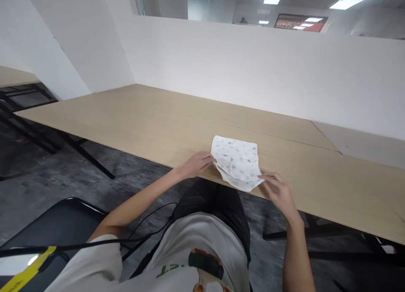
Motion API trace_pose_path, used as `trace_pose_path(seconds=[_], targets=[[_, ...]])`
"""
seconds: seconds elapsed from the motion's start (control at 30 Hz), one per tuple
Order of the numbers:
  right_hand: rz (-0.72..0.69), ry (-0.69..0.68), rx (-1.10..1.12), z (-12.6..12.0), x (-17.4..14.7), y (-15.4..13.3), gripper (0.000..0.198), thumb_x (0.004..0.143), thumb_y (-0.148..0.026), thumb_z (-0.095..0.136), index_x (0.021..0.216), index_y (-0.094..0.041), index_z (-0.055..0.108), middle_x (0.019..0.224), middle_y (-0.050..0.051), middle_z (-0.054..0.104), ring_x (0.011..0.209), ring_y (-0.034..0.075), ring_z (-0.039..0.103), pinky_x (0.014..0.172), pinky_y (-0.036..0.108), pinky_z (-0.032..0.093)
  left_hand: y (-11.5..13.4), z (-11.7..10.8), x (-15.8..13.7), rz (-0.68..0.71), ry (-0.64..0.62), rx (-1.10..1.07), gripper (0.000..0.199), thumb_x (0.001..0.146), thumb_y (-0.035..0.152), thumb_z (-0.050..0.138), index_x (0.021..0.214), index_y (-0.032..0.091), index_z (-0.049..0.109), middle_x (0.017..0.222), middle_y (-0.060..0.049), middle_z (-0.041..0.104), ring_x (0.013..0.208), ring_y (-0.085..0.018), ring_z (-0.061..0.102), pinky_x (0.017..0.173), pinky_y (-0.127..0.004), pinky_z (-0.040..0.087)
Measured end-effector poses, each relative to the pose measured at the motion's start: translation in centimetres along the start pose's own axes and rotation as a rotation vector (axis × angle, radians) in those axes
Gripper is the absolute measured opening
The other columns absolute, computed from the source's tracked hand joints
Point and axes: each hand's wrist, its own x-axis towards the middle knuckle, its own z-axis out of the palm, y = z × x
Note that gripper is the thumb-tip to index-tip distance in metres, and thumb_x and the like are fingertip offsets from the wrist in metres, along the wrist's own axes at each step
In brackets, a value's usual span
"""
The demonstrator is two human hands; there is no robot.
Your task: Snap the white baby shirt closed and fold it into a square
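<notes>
A white cloth (pixel 236 157) with a small scattered print lies at the front edge of the table, its near part folded over in a layer. My left hand (pixel 198 163) pinches the cloth's left side between thumb and fingers. At the near right corner, my right hand (pixel 278 191) grips the cloth between thumb and fingertips. The cloth's front edge sags slightly between the two hands, close to the table's rim. Its far edge rests flat on the wood.
The pale wooden table (pixel 142 119) runs along a white wall (pixel 221 60) with a window above. A black chair (pixel 60 224) stands at the left behind me. A black cable (pixel 104 242) with a yellow strap crosses the lower left. Dark metal table legs (pixel 91 157) stand below.
</notes>
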Motion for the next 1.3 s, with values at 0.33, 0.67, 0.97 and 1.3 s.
trace_pose_path(seconds=[0.33,0.67,0.97,1.3], targets=[[0.418,0.038,0.251,-0.5,10.7,2.3,0.026,0.071,-0.027,0.062,0.094,-0.015,0.067,0.076,0.006,0.066,0.068,0.017,0.059,0.064,0.029,0.047,-4.0,-1.3,5.3,-0.327,0.225,-0.277,0.029,0.089,0.023,0.039,0.111,0.016,0.056,0.1,-0.006,0.064,0.092,-0.017,0.059,0.086,-0.031,0.046],[0.705,-0.046,0.352,3.7,14.0,6.7,0.019,0.065,-0.02,0.056,0.08,-0.012,0.063,0.059,0.003,0.057,0.048,0.012,0.049,0.043,0.023,0.033,-9.3,5.3,6.6,-0.547,0.158,-0.293,0.036,0.082,0.016,0.04,0.114,0.012,0.057,0.1,-0.009,0.065,0.089,-0.018,0.06,0.085,-0.03,0.046],[0.539,0.111,0.021,5.0,13.7,8.6,0.029,0.068,-0.029,0.06,0.092,-0.013,0.064,0.064,0.003,0.06,0.061,0.017,0.054,0.06,0.028,0.041,-9.4,5.5,6.3,-0.621,0.259,-0.256,0.05,0.078,0.015,0.047,0.127,0.015,0.047,0.094,-0.006,0.064,0.081,-0.016,0.059,0.079,-0.029,0.048],[0.391,0.038,-0.217,5.5,13.5,8.7,0.026,0.08,-0.031,0.055,0.084,-0.012,0.072,0.083,0.012,0.07,0.074,0.021,0.061,0.071,0.031,0.043,-10.6,6.0,6.3,-0.631,0.159,-0.311,0.03,0.086,0.032,0.048,0.09,0.013,0.071,0.092,-0.009,0.07,0.085,-0.02,0.063,0.081,-0.032,0.049]])
